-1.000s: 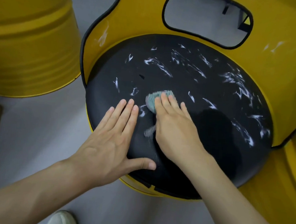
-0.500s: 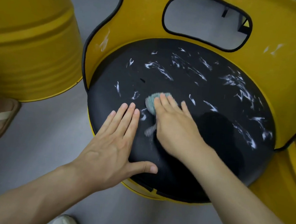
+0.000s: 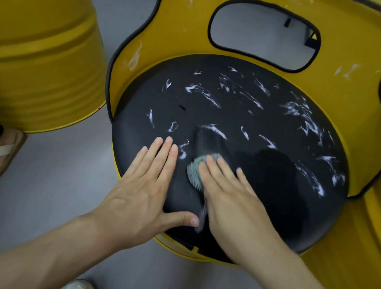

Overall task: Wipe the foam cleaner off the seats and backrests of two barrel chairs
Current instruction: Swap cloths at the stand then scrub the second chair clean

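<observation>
Foam cleaner (image 3: 212, 100) is streaking the black seat (image 3: 142, 110), where the right hand (image 3: 233, 198) is pressing straight fingers onto what looks like a teal cloth (image 3: 194, 169). The left hand (image 3: 137, 190) is lying spread flat beside it, bracing, I'd say, for firmer strokes. Flecks are dotting the yellow backrest (image 3: 185, 39) too.

One wide-angle camera, worn on the head, looks forward and steeply down from close above the seat (image 3: 271, 194), which fills most of the view. The backrest (image 3: 185, 32) curves along the top and the floor (image 3: 49, 180) shows at the left.

both hands (image 3: 137, 199) rest on the seat (image 3: 261, 171), second barrel (image 3: 41, 57) left
</observation>
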The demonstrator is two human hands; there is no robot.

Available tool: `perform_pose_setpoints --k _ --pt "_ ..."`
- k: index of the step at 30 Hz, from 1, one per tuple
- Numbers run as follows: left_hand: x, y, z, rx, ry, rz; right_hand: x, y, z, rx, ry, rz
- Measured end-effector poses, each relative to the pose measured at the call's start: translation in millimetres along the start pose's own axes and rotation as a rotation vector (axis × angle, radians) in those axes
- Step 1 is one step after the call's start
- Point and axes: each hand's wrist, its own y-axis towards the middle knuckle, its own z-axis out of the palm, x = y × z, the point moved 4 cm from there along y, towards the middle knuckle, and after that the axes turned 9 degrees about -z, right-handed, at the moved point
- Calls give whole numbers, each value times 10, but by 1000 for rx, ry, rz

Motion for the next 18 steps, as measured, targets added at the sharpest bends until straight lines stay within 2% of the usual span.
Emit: perform_pose_setpoints --k 6,14,18 --pt "-4 -7 -8 24 36 -18 -211 731 -157 -63 43 92" --pt "-2 -14 -6 7 -3 -2 84 -397 131 -42 22 39" --pt "-3 -14 -16 8 -27 -5 48 -214 77 -53 6 35"
